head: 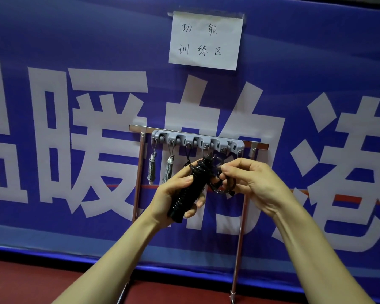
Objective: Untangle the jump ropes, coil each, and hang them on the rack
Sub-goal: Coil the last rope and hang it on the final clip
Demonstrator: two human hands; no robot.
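A blue banner point(75, 40) with large white characters is hung behind a metal stand point(138, 172), and a handwritten paper sign point(205, 40) is taped above. A grey hook rack point(198, 141) is mounted on the stand's top bar. The coiled black jump rope point(189, 194) is gripped in the left hand point(171, 194) just below the rack. Its loose loops are pinched by the right hand point(255, 185). Two grey ropes point(151, 170) are hung on the leftmost hooks.

The jump rope point(184, 194) is glossy black ribbed plastic. The hook strip point(206, 139) looks like matt grey plastic, mounted on a polished metal frame point(138, 183). Behind, the blue banner point(75, 29) is smooth, faintly sheened cloth. The sign point(206, 60) is matt white paper.
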